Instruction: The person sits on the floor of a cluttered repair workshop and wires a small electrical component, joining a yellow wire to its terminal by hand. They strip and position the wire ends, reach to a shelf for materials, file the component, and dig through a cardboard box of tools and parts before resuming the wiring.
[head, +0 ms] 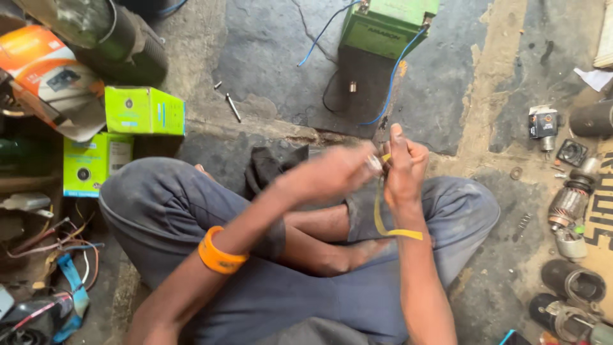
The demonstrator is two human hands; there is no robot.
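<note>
Crossed legs [319,255] are seen below. A yellow strip [381,220] is held by the right hand [403,167]; a small blurry shiny piece [374,165] is pinched by the left hand [338,171].

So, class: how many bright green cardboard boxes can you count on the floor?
2: one green box lies at upper left, and a second green box sits just below it, beside the person's knee. Others may be hidden in the clutter.

Rough, matt concrete floor [268,45]; glossy cardboard boxes [144,110] at upper left; a smooth, probably plastic yellow strip [382,223]; a coppery metal armature [568,203] at right; an orange rubbery wristband [217,255].
</note>
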